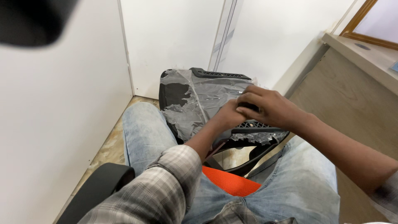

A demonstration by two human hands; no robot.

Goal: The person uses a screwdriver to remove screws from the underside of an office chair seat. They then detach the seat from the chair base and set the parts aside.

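A black plastic chair part [219, 75] with a slotted edge rests between my knees, covered in torn clear plastic wrap [199, 105]. My left hand [227, 117] lies on the wrap near the part's right side, fingers curled against it. My right hand [267, 107] comes in from the right and overlaps the left, fingers closed on the part's edge and the wrap there. What the fingertips pinch is hidden.
I sit on a chair with an orange mesh seat [230, 180] and a black armrest [99, 186]. White walls [62, 116] stand close at the left and ahead. A wooden desk side [352, 95] rises at the right. The floor [110, 145] is speckled stone.
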